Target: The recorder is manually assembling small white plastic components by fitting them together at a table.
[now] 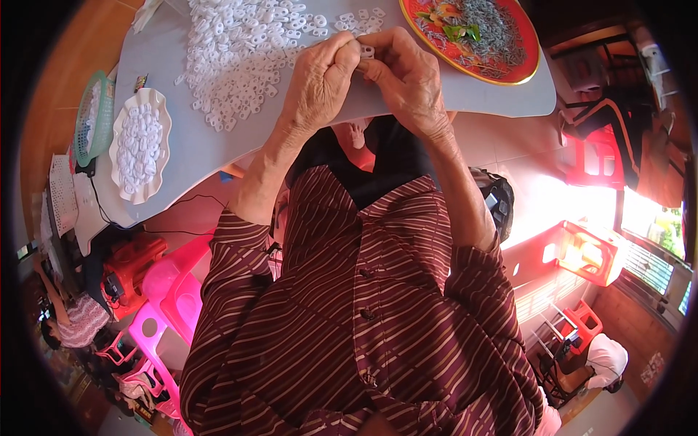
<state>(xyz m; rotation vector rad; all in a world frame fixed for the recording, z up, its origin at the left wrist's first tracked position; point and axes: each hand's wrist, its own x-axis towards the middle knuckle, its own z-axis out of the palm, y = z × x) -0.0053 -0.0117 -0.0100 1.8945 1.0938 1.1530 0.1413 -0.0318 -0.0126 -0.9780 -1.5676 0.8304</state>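
Your right grip pinches a small white piece; your left grip curls closed, contents hidden: steady one against the other.

Bright light fell across the tiled floor at right, near a window, red stools standing about; a pink chair stood left.

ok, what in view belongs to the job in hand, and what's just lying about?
Likely the job:
- small white piece between left hand and right hand
- white pile
- scalloped dish of white pieces
- red tray with grey bits

Seemingly just around:
- pink chair
- red stools
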